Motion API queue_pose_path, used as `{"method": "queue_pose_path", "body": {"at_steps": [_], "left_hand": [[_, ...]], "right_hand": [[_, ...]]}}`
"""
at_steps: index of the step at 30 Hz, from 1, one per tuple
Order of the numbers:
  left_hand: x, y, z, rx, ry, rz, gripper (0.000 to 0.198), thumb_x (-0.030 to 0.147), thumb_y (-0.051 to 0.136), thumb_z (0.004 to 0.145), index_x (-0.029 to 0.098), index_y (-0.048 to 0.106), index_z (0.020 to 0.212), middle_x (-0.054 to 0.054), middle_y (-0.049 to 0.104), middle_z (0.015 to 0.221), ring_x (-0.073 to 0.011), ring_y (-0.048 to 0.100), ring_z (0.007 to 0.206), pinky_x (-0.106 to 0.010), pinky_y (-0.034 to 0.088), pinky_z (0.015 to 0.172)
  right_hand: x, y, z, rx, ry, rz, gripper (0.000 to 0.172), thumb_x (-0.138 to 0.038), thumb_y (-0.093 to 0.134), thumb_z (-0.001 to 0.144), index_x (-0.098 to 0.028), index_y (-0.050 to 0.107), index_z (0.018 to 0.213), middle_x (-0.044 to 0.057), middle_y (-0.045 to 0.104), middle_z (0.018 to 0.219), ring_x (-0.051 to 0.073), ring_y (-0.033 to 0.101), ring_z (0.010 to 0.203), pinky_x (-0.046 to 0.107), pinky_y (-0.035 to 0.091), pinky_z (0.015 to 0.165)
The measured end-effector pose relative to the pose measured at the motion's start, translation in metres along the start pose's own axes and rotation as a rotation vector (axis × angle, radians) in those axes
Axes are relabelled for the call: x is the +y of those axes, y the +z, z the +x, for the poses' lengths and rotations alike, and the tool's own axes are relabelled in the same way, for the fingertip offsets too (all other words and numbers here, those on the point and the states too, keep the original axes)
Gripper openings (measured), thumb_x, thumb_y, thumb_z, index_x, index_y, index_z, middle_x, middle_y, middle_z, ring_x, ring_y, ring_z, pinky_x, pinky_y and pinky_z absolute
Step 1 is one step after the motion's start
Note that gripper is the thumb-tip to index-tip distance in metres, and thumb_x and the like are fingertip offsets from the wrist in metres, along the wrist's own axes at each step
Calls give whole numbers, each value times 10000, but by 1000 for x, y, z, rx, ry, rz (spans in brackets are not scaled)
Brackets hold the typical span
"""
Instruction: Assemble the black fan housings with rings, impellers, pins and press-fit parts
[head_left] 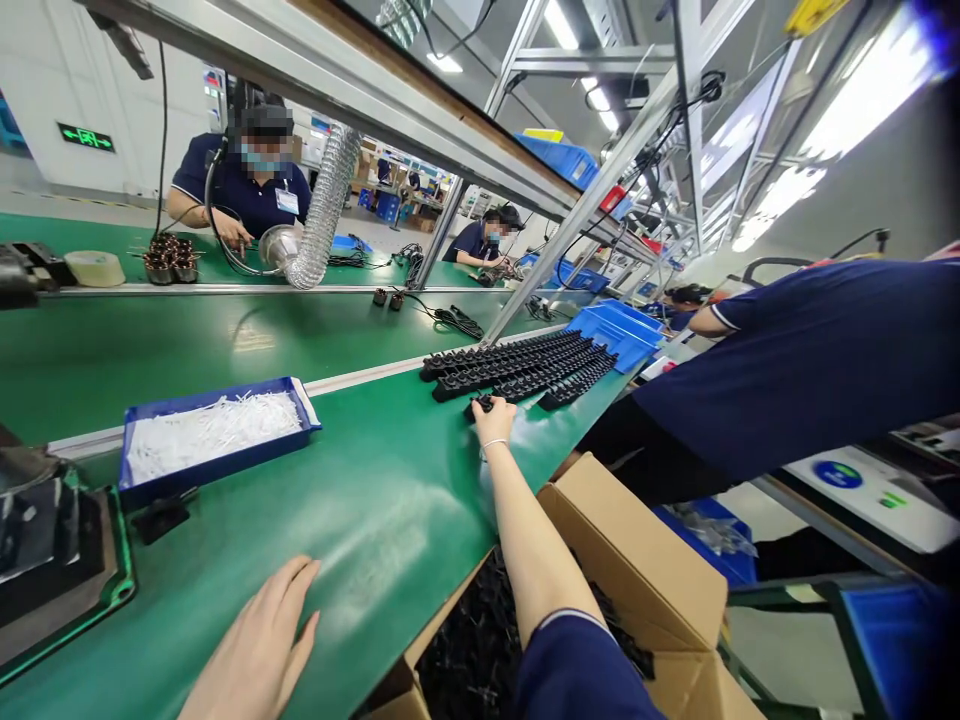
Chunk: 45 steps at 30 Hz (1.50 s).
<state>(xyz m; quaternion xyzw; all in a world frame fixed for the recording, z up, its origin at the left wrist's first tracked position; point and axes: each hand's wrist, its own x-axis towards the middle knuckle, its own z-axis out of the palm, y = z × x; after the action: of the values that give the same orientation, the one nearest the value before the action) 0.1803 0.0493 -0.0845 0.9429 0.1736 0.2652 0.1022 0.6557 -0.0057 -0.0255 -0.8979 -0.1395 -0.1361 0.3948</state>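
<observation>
My right hand reaches far out across the green bench and closes on a small black plastic part at the near end of several rows of black parts. A thin bracelet circles that wrist. My left hand lies flat on the green surface near the front edge, fingers stretched out and together, holding nothing.
A blue tray of white strips sits to the left. A dark fixture stands at far left. An open cardboard box of black parts is below the bench edge. A co-worker in navy leans in from the right; other workers sit across the line.
</observation>
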Motion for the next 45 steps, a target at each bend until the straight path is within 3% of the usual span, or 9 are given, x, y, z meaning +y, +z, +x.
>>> {"method": "queue_pose_path", "body": {"at_steps": [5,9,14,20,25,29,34,41,45], "left_hand": [[-2,1,1,58,67,49,405,375,407,1014,184,493,1361,-113,650,1288,-227,691,1115,-291,620,850],[-1,-1,4,36,40,8,393,367,423,1009,182,495,1348,-119,652,1273,-244,690,1107,-328,615,876],[13,-17,10,-106,-38,-120,327,192,454,963,174,489,1288,-130,638,1240,-258,654,1134,-390,582,937],[26,-35,12,-197,-85,-205,316,107,502,889,153,517,1201,-124,624,1182,-241,634,1070,-380,567,929],[28,-90,-10,-85,-77,-125,224,128,503,904,159,546,1122,-94,632,1075,-231,600,1060,-410,479,1037],[2,-165,-53,0,-329,172,327,221,585,905,163,511,1218,-125,619,1168,-280,569,1099,-485,429,1005],[-31,-219,-110,-122,-549,398,480,212,721,811,178,515,1242,-106,664,1130,-312,575,1097,-477,393,958],[-43,-211,-133,-137,-514,404,327,234,629,875,208,585,1198,-106,683,1127,-322,587,1125,-464,390,968],[-42,-204,-136,-91,-471,339,255,313,538,944,211,600,1170,-109,686,1111,-320,613,1078,-464,429,931]], "right_hand": [[12,12,32,128,98,17,381,-368,602,946,-158,564,1261,99,587,1269,221,613,1099,440,542,927],[18,24,5,140,78,28,396,-375,603,944,-156,558,1271,104,581,1278,228,607,1111,448,539,932],[-2,34,-97,-195,-205,132,340,-410,591,930,-131,615,1124,90,630,1102,208,620,986,432,525,899],[-90,30,-252,-856,-819,407,166,-338,605,867,-213,675,950,63,658,980,176,637,831,342,561,794],[-175,45,-323,-968,-1112,510,355,-213,480,955,-206,514,1309,124,556,1313,148,649,874,327,583,835],[-211,66,-336,-923,-1276,486,354,-113,448,935,-161,577,1261,160,626,1177,272,606,1038,511,507,980],[-202,61,-338,-850,-1361,459,242,-124,420,954,-130,629,1075,163,630,974,285,596,928,511,546,850],[-146,11,-334,-931,-1517,414,276,-78,435,921,-178,581,1133,115,629,1137,224,603,1044,397,567,909],[-135,-12,-333,-1039,-1401,382,492,-9,443,807,-174,507,1266,148,544,1298,248,529,1227,462,498,1041]]}}
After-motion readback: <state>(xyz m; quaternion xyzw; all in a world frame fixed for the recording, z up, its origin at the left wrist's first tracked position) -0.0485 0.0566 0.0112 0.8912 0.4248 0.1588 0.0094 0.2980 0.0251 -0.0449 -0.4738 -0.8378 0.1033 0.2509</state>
